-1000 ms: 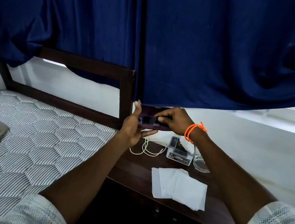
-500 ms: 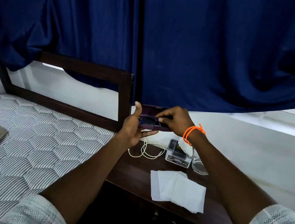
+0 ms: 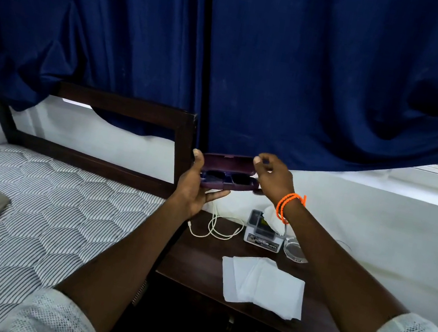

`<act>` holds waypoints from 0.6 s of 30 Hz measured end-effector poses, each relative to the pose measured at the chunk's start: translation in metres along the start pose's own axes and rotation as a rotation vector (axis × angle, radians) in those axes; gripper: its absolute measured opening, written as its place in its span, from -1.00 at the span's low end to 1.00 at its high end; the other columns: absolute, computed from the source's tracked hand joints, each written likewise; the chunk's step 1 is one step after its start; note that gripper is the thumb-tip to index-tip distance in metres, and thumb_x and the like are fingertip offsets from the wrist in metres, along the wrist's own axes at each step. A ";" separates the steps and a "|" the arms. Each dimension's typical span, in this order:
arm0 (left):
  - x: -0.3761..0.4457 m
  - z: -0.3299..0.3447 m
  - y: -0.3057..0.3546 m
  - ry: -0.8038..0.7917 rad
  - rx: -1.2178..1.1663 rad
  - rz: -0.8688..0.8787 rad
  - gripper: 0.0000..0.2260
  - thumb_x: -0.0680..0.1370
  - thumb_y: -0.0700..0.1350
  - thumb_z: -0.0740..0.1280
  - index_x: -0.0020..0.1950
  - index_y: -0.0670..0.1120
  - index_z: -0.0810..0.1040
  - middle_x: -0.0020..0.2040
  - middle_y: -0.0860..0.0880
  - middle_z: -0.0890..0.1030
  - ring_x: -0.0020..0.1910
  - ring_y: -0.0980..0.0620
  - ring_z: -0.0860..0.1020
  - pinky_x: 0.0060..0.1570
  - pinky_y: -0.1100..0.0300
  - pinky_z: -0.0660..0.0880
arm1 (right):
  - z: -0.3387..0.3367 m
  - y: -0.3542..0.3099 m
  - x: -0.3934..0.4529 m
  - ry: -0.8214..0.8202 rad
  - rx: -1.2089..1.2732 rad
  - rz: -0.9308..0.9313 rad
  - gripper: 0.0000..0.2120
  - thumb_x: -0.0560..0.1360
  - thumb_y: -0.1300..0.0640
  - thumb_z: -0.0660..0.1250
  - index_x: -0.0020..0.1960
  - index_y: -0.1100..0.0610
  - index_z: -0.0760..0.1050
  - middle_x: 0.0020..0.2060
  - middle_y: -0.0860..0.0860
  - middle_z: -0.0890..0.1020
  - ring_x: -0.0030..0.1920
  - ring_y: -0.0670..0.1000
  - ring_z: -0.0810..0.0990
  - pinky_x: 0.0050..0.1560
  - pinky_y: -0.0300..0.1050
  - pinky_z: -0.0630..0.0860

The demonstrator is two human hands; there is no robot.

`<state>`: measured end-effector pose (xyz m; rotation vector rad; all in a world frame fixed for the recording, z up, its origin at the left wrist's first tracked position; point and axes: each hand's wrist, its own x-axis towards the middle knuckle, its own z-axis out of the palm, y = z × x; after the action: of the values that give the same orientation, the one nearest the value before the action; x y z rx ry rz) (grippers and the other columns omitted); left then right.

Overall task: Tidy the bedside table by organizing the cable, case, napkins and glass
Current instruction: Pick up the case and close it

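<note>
A dark purple glasses case [image 3: 228, 163] is held open in the air above the bedside table [image 3: 195, 261], with dark glasses lying inside it. My left hand [image 3: 193, 187] grips its left end from below. My right hand [image 3: 271, 175] pinches the top right edge of the raised lid. On the table lie a loose white cable [image 3: 214, 228] at the back left, a spread stack of white napkins [image 3: 264, 286] in the middle, and a clear glass [image 3: 295, 249] at the back right.
A small grey box [image 3: 263, 233] with a tissue sticking out stands between the cable and the glass. A bed with a striped mattress [image 3: 42, 216] lies to the left, its dark headboard [image 3: 181, 141] beside the table. Blue curtains [image 3: 314, 80] hang behind.
The case's lid has swung up and now stands open. My right hand moved from the case's front to the lid's top right edge. Both hands hold it slightly higher.
</note>
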<state>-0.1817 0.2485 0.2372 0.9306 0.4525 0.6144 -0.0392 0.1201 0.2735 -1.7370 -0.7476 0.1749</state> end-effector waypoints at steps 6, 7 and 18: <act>-0.001 0.003 0.007 0.033 0.017 0.020 -0.36 0.48 0.44 0.25 0.25 -0.06 0.59 0.10 -0.17 0.73 0.02 -0.18 0.73 -0.10 -0.08 0.67 | 0.004 -0.002 -0.001 -0.207 0.371 0.216 -0.68 0.65 0.00 0.24 0.37 0.03 0.48 0.35 0.01 0.42 0.32 0.13 0.43 -0.17 0.15 0.69; -0.001 0.004 0.009 0.041 0.023 0.022 -0.34 0.48 0.45 0.23 0.27 -0.07 0.58 0.13 -0.17 0.72 0.02 -0.17 0.74 -0.12 -0.06 0.67 | 0.004 -0.003 0.000 -0.217 0.414 0.247 -0.70 0.65 -0.01 0.24 0.34 0.05 0.49 0.35 0.05 0.45 0.33 0.16 0.46 -0.15 0.16 0.69; 0.005 0.006 0.021 0.009 0.079 -0.020 -0.45 0.56 0.26 0.35 0.23 -0.21 0.57 0.19 -0.20 0.63 0.10 -0.16 0.68 -0.14 0.01 0.68 | 0.006 -0.010 0.002 -0.209 0.518 0.369 -0.75 0.56 0.01 0.40 0.06 0.20 0.53 0.00 0.16 0.60 -0.03 0.14 0.66 -0.10 0.06 0.68</act>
<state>-0.1807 0.2577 0.2575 0.9975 0.4961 0.5858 -0.0444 0.1277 0.2809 -1.3514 -0.4652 0.7460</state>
